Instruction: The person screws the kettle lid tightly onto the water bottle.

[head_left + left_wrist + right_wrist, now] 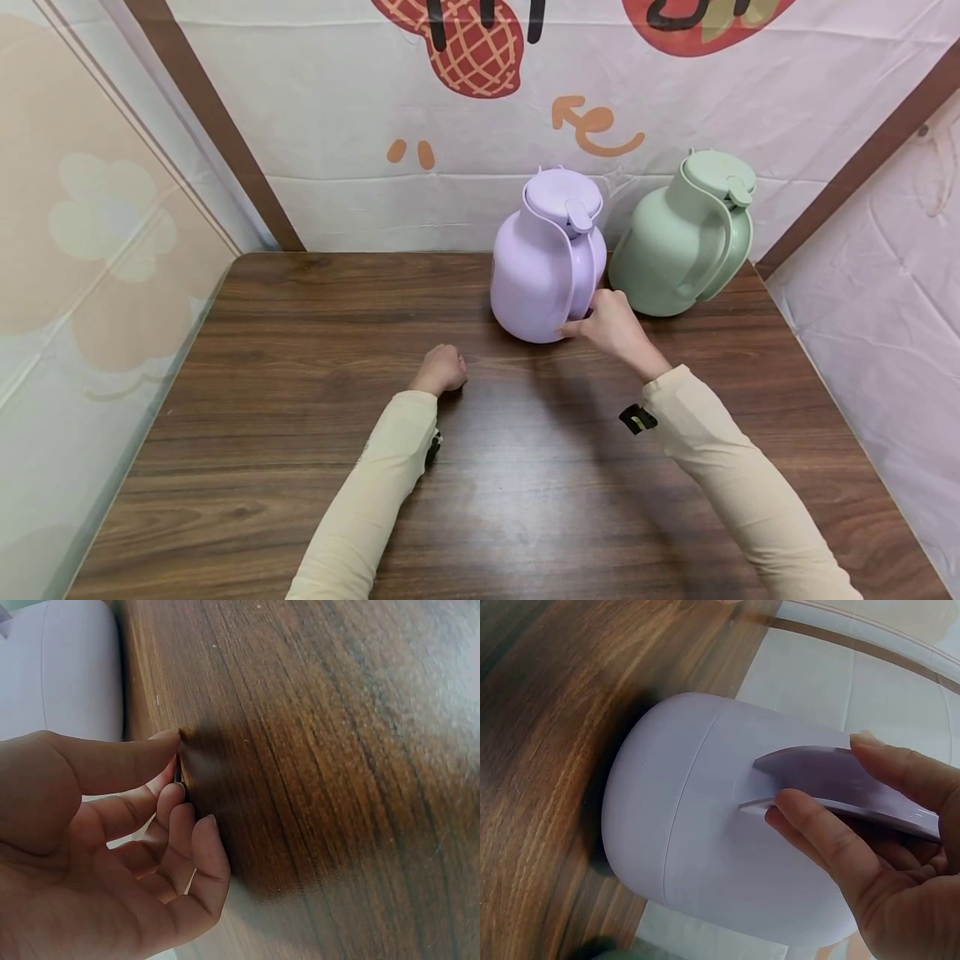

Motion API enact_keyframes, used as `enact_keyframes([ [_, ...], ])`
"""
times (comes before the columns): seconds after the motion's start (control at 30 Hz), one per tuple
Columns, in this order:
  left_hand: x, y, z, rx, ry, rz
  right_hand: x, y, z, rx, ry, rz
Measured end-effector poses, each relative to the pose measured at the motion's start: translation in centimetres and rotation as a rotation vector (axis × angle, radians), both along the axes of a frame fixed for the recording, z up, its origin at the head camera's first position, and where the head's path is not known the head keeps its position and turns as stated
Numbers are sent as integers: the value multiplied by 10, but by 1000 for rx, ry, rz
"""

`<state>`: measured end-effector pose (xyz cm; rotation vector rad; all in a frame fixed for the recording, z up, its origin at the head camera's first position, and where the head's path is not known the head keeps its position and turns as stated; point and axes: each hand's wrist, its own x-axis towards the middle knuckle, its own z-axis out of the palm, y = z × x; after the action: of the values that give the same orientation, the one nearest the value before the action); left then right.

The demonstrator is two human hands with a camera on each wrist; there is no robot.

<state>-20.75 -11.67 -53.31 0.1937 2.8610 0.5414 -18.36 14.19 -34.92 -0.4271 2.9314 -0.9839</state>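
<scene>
A lilac thermos jug [528,271] stands upright near the back of the table, its handle [840,806] facing my right side. My right hand [611,325] is at the lower part of that handle, with the thumb [900,769] on one side and the fingers [825,840] on the other. Further left and nearer to me, my left hand [441,368] rests on the table. Its fingers [180,832] are loosely curled, and the thumb [124,761] lies close to the index fingertip; no object shows in it.
A green thermos jug [667,246] stands just right of the lilac one, close to the back curtain [337,125]. The brown wood-grain table [247,400] ends at printed cloth walls at the back, left [90,267] and right [892,275].
</scene>
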Motion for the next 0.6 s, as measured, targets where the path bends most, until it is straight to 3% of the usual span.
enact_keyframes([
  [0.03,-6,-3,-17,-5,36,-10,0,0,0,-1,-1,-4],
  [0.1,-17,-8,-43,-12,4,1,-2,1,0,-5,0,-9],
  [0.27,-23,-11,-53,-2,-48,-1,-5,5,0,-15,3,-27],
  [0.37,-31,-14,-74,-2,16,-4,-8,7,0,-23,-3,-39],
  [0.4,-30,-13,-69,0,-20,0,-9,8,0,-21,-2,-43],
  [0.43,-27,-13,-64,12,-9,-5,-10,9,0,-22,-5,-47],
  [0.6,21,6,51,29,-123,18,-14,13,-1,-29,-21,-60],
])
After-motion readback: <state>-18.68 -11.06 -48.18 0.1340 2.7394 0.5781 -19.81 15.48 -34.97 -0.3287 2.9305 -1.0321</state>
